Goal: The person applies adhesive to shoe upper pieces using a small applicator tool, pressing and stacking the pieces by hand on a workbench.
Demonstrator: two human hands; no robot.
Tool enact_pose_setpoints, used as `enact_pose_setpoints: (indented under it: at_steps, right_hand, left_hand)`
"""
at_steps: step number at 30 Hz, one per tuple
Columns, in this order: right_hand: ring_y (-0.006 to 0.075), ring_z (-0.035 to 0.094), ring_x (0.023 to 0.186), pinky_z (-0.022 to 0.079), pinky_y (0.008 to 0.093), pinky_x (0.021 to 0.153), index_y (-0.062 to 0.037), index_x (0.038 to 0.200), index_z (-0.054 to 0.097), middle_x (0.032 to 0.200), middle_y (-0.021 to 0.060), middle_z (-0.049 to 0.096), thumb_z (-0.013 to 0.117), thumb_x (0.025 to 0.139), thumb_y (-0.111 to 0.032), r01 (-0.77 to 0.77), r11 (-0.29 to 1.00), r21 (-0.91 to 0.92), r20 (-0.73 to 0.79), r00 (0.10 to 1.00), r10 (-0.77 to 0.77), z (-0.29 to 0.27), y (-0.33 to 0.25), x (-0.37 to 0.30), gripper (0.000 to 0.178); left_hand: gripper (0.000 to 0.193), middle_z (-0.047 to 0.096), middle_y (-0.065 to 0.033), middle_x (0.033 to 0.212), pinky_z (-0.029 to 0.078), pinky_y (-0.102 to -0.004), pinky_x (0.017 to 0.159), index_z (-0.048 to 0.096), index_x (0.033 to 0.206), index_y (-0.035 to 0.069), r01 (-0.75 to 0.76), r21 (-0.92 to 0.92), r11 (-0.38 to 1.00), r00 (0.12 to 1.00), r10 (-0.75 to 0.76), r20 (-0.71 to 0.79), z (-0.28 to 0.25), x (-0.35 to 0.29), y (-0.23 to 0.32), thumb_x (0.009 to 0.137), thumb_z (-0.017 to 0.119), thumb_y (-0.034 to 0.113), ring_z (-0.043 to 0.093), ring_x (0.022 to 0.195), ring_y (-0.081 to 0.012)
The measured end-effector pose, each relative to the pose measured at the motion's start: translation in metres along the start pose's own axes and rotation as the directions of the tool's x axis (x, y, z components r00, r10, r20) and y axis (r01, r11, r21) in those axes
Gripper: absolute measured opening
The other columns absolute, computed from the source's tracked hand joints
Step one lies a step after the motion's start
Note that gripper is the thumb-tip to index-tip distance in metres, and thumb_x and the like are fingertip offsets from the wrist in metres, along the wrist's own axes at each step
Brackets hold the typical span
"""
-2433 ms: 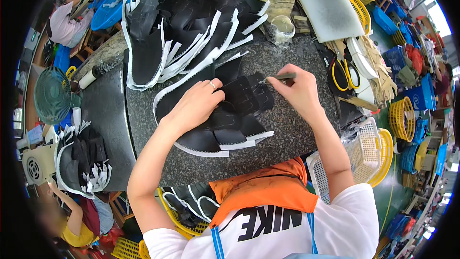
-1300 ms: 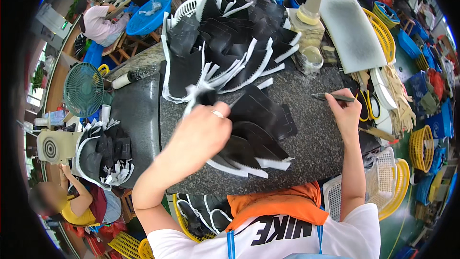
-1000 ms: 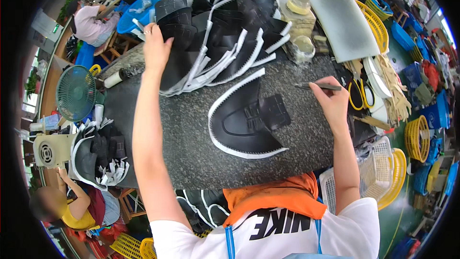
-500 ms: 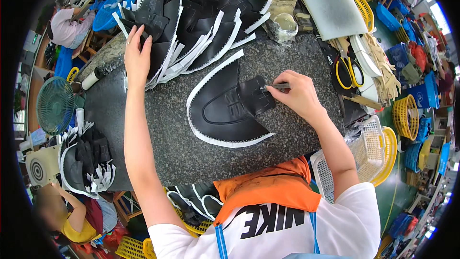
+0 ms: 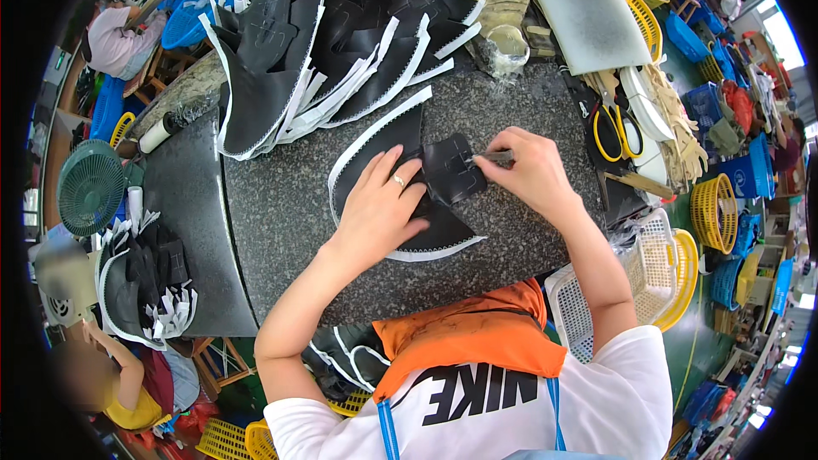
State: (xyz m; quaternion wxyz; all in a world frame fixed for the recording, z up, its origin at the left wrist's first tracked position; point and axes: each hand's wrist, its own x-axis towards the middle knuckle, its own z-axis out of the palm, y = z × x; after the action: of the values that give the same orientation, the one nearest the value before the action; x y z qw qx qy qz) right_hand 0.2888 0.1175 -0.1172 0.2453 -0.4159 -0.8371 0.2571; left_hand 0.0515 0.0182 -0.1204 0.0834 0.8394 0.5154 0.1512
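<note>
A black shoe upper [image 5: 450,172] with a white zigzag-stitched edge lies flat on the dark speckled stone slab [image 5: 281,247]. My left hand [image 5: 379,204] rests palm down across its curved toe part, fingers stretched out, hiding the middle. Between thumb and fingers, my right hand [image 5: 532,169] pinches a short, slim grey pen-like tool [image 5: 498,156]. The tool's tip meets the right side of the upper's tongue part, where thin light lines show. Beyond my hands, a pile of similar black uppers [image 5: 277,111] with white edges spreads over the slab's far side.
Yellow-handled scissors [image 5: 608,132] lie at the right edge near a pale board [image 5: 584,13]. A wrapped round pot [image 5: 504,47] stands at the back. White and yellow baskets [image 5: 588,307] sit at lower right. Another person [image 5: 136,392] works at lower left beside more uppers [image 5: 149,281].
My left hand has come from the far pile of uppers down onto the upper in front of me. My right hand stays at the tongue part with the pen-like tool.
</note>
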Motion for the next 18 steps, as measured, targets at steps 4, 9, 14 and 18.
enact_pose_setpoints:
  at_steps: [4,9,14,18]
  right_hand:
    - [0.0297,0.066,0.073,0.053,0.0370,0.067,-0.0032,0.080,0.066,0.082,0.0117,0.066,0.076,0.080,-0.024,-0.051,0.999,-0.007,-0.130,0.990,0.050,-0.019,-0.001,0.008,0.023]
    - [0.0242,0.067,0.062,0.051,0.0348,0.057,0.0025,0.082,0.064,0.072,0.0155,0.065,0.071,0.087,-0.026,-0.168,0.979,-0.114,-0.215,0.966,0.141,-0.049,0.058,0.081,0.029]
    - [0.0220,0.064,0.050,0.048,0.0341,0.051,0.0043,0.079,0.062,0.060,0.0123,0.063,0.069,0.089,-0.029,-0.108,0.987,0.118,-0.382,0.913,0.146,-0.054,0.058,0.113,0.035]
    - [0.0319,0.063,0.062,0.048,0.0406,0.060,0.0024,0.083,0.064,0.068,0.0162,0.064,0.070,0.086,-0.035,-0.134,0.976,-0.173,-0.326,0.943,0.072,-0.059,0.115,0.140,0.038]
  left_hand:
    - [0.074,0.042,-0.0186,0.144,0.029,-0.0527,0.114,0.056,0.128,0.006,0.012,0.105,0.994,0.965,-0.039,0.259,-0.027,-0.028,0.014,0.062,0.085,0.024,0.033,0.137,-0.0441]
    - [0.073,0.039,-0.0225,0.147,0.034,-0.0511,0.112,0.049,0.138,0.008,-0.038,0.139,0.990,0.969,0.002,0.248,-0.010,-0.055,0.001,0.069,0.071,0.008,0.039,0.134,-0.0452]
    - [0.059,0.062,-0.0156,0.128,0.051,-0.0391,0.097,0.055,0.133,0.006,0.117,-0.126,0.985,0.993,-0.116,0.014,-0.013,-0.070,-0.022,0.076,0.057,-0.005,0.062,0.115,-0.0328]
    - [0.055,0.064,-0.0208,0.124,0.048,-0.0388,0.101,0.060,0.129,0.001,0.245,-0.320,0.915,0.736,-0.391,-0.553,-0.097,-0.077,0.003,0.078,0.043,-0.014,0.064,0.115,-0.0334]
